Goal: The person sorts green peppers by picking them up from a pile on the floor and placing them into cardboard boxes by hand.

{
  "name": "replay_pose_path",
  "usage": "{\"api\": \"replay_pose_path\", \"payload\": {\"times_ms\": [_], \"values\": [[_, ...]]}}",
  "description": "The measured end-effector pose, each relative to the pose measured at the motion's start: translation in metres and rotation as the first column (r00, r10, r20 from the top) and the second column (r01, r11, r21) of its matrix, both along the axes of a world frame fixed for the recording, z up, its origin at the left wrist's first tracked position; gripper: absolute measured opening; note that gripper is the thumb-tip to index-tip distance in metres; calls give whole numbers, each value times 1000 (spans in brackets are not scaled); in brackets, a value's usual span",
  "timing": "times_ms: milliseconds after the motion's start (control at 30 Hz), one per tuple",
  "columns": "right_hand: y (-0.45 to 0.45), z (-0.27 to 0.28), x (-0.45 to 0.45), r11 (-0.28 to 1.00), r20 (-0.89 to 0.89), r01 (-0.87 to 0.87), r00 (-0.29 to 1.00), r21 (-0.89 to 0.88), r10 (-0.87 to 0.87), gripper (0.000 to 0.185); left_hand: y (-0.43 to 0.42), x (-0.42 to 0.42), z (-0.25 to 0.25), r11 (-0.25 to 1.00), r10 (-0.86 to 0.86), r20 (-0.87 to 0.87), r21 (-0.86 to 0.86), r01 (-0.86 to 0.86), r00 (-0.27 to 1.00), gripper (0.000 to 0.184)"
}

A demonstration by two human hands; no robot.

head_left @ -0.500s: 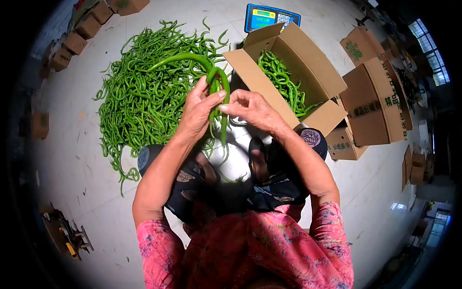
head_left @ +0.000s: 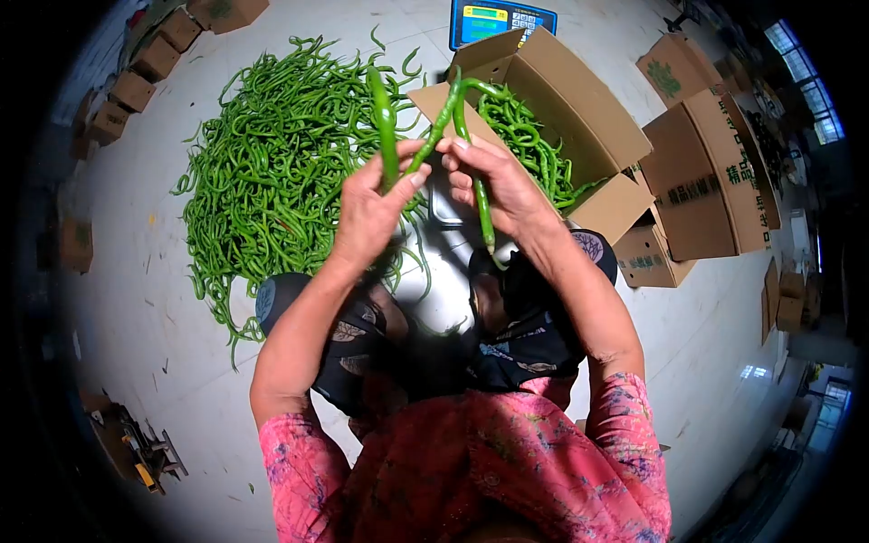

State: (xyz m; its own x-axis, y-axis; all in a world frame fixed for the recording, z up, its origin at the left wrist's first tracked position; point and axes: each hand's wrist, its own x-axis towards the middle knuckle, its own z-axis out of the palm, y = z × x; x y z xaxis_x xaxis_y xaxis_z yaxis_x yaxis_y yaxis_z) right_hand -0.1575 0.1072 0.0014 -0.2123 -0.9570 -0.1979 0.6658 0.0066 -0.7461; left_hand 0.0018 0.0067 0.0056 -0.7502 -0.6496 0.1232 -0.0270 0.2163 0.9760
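Long green peppers (head_left: 262,172) lie in a large heap on the floor at the left. My left hand (head_left: 374,204) is closed around green peppers that point upward, one of them thick and glossy (head_left: 384,127). Just to its right, my right hand (head_left: 500,185) grips another green pepper (head_left: 482,208), whose tip hangs down past the fingers. Behind my right hand stands an open cardboard box (head_left: 579,104) with many green peppers (head_left: 520,136) inside.
A blue scale display (head_left: 502,23) stands behind the box. More cardboard boxes stand at the right (head_left: 701,181) and along the upper left (head_left: 156,57). Tools or metal parts (head_left: 149,448) lie at the lower left. My knees are below my hands.
The peppers that were bunched between both hands are now spread apart, some in each hand. My right hand has turned upward and closed around one. The view has shifted slightly.
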Motion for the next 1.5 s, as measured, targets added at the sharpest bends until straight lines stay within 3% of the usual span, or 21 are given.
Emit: {"api": "replay_pose_path", "payload": {"times_ms": [67,167,333,400,433,533,600,667,700,800,867,1000,1033,1133,1167,1267,1300,1333,1400,1467,1500], "values": [[0,-3,3,1000,-7,-7,1000,-23,7,19,9,-8,-15,943,48,-122,-321,-85,991,30],[1,-3,2,996,-126,85,988,4,-84,18,15,-10,-18,900,-6,-97,-434,-37,995,29],[5,5,-11,983,-204,182,963,10,-176,30,9,-4,5,991,132,-115,22,-131,984,31],[6,0,-16,985,-231,174,958,-5,-170,29,1,4,17,976,207,-11,74,-205,978,30],[7,2,-15,987,-230,159,960,-17,-159,29,-5,1,7,964,228,-90,-120,-238,969,31],[8,2,-16,989,-225,147,964,-6,-145,27,-8,8,12,986,158,7,44,-158,987,36],[7,5,-15,981,-219,193,959,32,-182,27,-8,12,10,984,165,-83,87,-158,983,42],[6,9,-14,963,-321,265,916,37,-240,24,-9,15,14,974,208,-172,133,-186,963,41],[5,6,-17,963,-357,269,902,21,-244,24,-10,15,13,962,250,-225,164,-216,942,32],[3,2,-17,970,-323,237,923,59,-206,27,-9,11,16,957,241,-72,-146,-249,968,22],[1,1,-10,970,-234,196,959,145,-159,28,-7,5,5,879,164,-53,-446,-170,985,25],[-4,-7,2,996,-76,92,993,-2,-92,28,10,-6,-4,906,-8,-26,-423,-4,1000,26],[-3,3,8,997,-61,75,995,35,-73,34,14,-8,-11,902,22,26,-433,-9,999,27],[-2,-6,9,997,-281,61,959,55,-43,45,16,-4,-16,655,96,143,-754,46,985,31],[-1,-7,9,994,-293,86,954,61,-65,45,15,-6,-21,577,73,89,-816,31,993,35],[1,-8,7,983,-331,164,935,77,-130,45,18,-13,-16,601,-49,-31,-800,5,998,35],[0,-6,6,971,-314,234,927,49,-207,36,18,-13,-13,671,-64,-102,-741,-33,993,32],[-2,-6,1,973,-300,229,927,-22,-225,29,17,-11,-9,791,-11,-77,-610,-38,997,29],[5,6,-6,997,-150,68,986,-36,-73,28,12,-3,7,951,68,2,-302,-65,998,26],[11,11,-7,997,-18,-32,999,-68,30,27,-4,1,7,999,25,22,-43,-24,999,33],[13,9,-8,995,34,-75,996,-72,78,26,-7,-1,5,993,-27,-52,116,33,998,41]]}}
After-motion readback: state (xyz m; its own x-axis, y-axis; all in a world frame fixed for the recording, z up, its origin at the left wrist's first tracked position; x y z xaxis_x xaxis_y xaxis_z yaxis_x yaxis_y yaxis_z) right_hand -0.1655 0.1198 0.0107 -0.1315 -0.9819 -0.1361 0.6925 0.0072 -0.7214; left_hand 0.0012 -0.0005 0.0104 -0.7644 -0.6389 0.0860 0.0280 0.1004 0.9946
